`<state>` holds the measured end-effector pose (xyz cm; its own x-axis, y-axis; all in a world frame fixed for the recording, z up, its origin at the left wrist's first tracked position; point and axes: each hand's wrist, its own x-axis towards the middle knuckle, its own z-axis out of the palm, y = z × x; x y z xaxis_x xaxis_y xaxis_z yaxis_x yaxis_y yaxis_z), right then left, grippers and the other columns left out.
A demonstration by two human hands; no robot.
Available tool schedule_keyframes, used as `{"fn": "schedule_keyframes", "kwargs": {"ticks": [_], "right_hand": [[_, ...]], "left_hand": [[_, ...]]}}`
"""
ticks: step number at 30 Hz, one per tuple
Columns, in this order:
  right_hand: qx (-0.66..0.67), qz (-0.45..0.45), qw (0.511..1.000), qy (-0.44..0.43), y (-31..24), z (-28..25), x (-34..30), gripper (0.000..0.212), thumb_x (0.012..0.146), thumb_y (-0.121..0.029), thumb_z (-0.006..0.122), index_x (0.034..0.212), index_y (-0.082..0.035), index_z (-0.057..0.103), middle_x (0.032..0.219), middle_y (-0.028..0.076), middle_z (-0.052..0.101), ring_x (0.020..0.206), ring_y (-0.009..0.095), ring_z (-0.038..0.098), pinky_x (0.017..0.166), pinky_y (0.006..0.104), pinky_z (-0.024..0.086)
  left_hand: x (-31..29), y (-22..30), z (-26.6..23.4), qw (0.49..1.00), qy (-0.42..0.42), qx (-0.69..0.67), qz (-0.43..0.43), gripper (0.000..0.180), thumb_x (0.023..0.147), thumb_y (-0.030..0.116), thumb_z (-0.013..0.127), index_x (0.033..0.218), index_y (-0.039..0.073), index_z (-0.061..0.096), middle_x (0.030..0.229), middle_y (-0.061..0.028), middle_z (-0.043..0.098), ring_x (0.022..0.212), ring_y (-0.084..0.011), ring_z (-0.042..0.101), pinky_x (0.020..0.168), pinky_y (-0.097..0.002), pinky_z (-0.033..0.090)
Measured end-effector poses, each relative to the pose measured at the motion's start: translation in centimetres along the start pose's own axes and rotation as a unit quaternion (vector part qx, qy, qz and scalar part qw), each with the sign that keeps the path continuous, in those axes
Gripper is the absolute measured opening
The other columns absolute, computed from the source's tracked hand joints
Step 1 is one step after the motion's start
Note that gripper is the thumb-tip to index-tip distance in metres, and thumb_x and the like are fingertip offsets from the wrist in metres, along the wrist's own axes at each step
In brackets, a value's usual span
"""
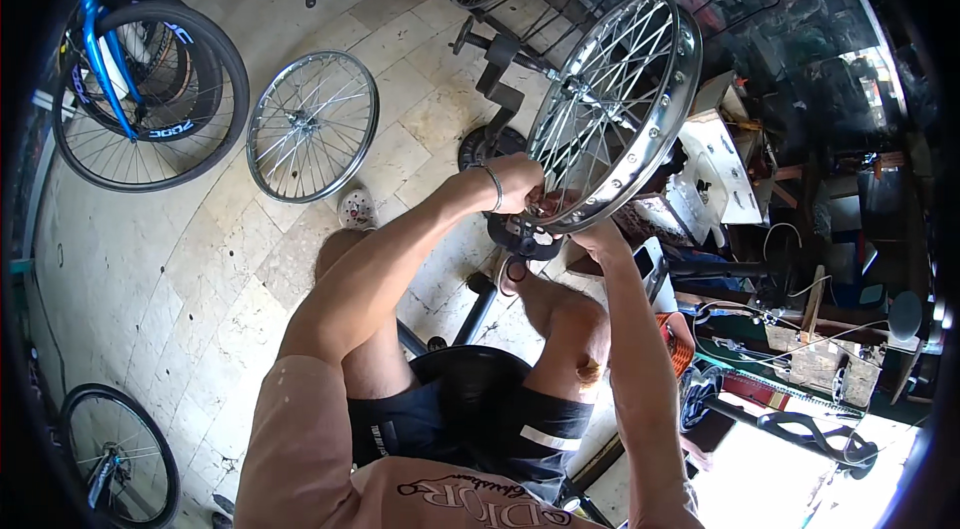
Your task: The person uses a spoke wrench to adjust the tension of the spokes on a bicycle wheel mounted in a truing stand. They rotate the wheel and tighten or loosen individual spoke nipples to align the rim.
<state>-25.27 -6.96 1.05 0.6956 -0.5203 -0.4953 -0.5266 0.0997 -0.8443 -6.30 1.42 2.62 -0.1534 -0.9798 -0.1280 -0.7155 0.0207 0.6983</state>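
A shiny spoked bicycle wheel (pixel 684 79), without a tyre, stands tilted in a dark metal wheel stand (pixel 497 79) in front of me. At the lower near side of its rim, my left hand (pixel 518 183) has its fingers closed in among the spokes; whatever they pinch is too small to make out. My right hand (pixel 598 240) grips the same stretch of rim from the outer, lower side, and its fingers are partly hidden behind the metal. Small holes or nipple seats run along the rim's outer face.
On the tiled floor to the left lies another bare spoked wheel (pixel 313 127), near a blue bicycle frame (pixel 105 54) and a tyred wheel (pixel 240 89). Another tyred wheel (pixel 172 469) is at lower left. Cluttered shelves and parts (pixel 840 349) line the right. My black stool (pixel 465 369) is beneath me.
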Motion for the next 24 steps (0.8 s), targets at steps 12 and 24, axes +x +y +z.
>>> {"fn": "schedule_keyframes", "kwargs": {"ticks": [12,24], "right_hand": [[0.05,-0.004,0.999,-0.014,0.1,-1.3,-0.4,0.045,0.059,0.007,0.073,0.101,-0.001,0.06,0.094,0.006,0.064,0.082,0.013,0.062,0.068,0.023,0.05],[-0.04,-0.071,0.996,-0.025,4.1,-2.9,0.9,0.043,0.064,0.003,0.075,0.103,0.001,0.058,0.094,0.006,0.063,0.084,0.013,0.061,0.073,0.0233,0.049]], "left_hand": [[2.3,-1.9,-0.1,0.991,-0.043,-0.112,0.06,0.01,0.069,0.001,0.066,0.079,0.003,0.065,0.072,-0.01,0.066,0.066,-0.0198,0.063,0.06,-0.0333,0.046],[1.6,2.4,0.4,0.989,-0.019,0.147,-0.008,0.008,0.07,0.002,0.06,0.077,0.002,0.064,0.075,-0.0163,0.065,0.072,-0.0272,0.065,0.063,-0.0369,0.053]]}}
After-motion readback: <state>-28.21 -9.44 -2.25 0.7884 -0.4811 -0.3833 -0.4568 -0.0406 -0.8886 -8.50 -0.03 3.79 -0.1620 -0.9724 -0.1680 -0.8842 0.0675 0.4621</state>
